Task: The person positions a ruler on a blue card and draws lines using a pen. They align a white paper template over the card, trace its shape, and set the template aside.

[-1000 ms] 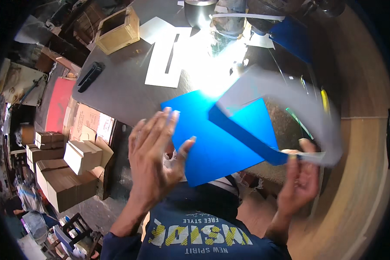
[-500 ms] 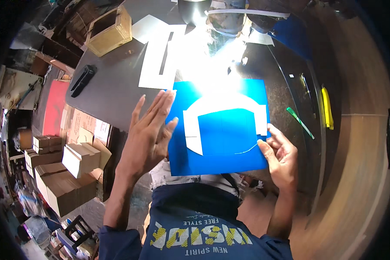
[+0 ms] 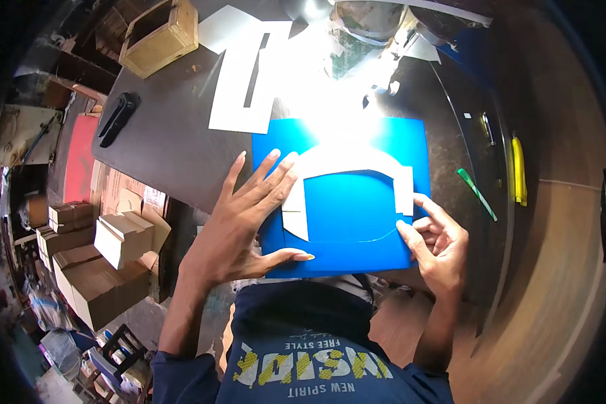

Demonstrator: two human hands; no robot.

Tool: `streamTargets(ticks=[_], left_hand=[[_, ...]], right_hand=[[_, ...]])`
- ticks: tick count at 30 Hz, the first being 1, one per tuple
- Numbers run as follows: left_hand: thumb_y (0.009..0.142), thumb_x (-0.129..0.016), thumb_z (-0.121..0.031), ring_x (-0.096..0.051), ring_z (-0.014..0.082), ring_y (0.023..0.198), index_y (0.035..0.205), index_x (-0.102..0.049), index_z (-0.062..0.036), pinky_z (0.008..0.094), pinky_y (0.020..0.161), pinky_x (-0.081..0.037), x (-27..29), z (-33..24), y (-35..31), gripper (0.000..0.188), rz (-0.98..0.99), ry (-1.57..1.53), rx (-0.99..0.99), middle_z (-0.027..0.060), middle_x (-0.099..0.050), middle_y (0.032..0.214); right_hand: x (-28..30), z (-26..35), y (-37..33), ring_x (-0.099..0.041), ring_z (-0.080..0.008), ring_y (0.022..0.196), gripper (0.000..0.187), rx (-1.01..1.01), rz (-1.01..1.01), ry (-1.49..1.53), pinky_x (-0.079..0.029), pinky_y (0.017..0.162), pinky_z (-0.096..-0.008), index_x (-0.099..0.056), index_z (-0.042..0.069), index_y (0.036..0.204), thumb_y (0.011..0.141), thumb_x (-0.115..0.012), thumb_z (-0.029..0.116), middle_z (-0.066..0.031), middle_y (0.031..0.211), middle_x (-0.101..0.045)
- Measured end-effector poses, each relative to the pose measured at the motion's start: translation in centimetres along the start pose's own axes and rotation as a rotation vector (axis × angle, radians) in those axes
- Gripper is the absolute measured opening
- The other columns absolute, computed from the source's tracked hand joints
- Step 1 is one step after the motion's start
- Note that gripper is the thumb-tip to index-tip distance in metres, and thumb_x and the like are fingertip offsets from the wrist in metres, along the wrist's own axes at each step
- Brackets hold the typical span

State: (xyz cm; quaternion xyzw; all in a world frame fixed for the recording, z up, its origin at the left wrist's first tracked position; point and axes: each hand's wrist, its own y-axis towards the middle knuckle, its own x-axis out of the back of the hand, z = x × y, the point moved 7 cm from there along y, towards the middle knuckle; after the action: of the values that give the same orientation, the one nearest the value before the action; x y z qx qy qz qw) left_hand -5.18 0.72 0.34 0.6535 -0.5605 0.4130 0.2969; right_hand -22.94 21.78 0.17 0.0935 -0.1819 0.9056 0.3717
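Note:
A blue sheet point(image 3: 357, 259) lies on the dark table in front of me. On it rests a white arch-shaped paper piece point(image 3: 404, 192), its top washed out by glare. My left hand point(image 3: 246, 215) is open, its fingers spread over the left side of the sheet and the arch's left leg. The left thumb stretches along the sheet's near edge. At the sheet's right edge my right hand point(image 3: 441, 242) is closed, thumb and curled fingers beside the arch's right leg; what they grip, if anything, is hidden. A thin pale curved line point(image 3: 357, 242) runs left from the right thumb.
Beyond the sheet lies a white paper frame point(image 3: 239, 101), with a bright lamp glare beside it. A black stapler point(image 3: 119, 120) and a wooden box point(image 3: 160, 40) are at left. A green pen point(image 3: 477, 194) and yellow cutter point(image 3: 519, 172) lie at right. Cardboard boxes point(image 3: 101, 283) stand lower left.
My left hand has come down and spread onto the sheet, its thumb moving toward the near edge. The right hand stays at the right edge. The view has shifted slightly.

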Motion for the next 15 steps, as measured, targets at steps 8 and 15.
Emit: streamTargets(ticks=[8,15], left_hand=[[0.07,-0.078,-0.071,-0.023,0.0281,0.155,0.154,-0.041,-0.0075,0.0539,0.128,-0.004,-0.23,0.9,-0.29,0.112,-0.02,-0.079,0.006,0.016,-0.037,0.161],[0.069,-0.081,-0.068,-0.025,0.028,0.154,0.153,-0.042,-0.0065,0.0541,0.128,-0.004,-0.32,1.01,-0.37,0.111,-0.055,-0.098,0.001,0.0162,-0.04,0.159]], right_hand=[[0.02,-0.02,-0.01,-0.069,-0.0089,0.067,0.048,0.02,-0.014,-0.038,-0.054,0.058,-0.0222,-0.06,-0.004,0.134,0.089,-0.076,0.003,-0.0097,0.081,-0.074],[-0.12,0.06,0.02,-0.069,-0.0089,0.067,0.047,-0.009,-0.008,-0.033,-0.054,0.06,-0.0219,-0.061,-0.003,0.134,0.09,-0.076,0.003,-0.0093,0.081,-0.074]])
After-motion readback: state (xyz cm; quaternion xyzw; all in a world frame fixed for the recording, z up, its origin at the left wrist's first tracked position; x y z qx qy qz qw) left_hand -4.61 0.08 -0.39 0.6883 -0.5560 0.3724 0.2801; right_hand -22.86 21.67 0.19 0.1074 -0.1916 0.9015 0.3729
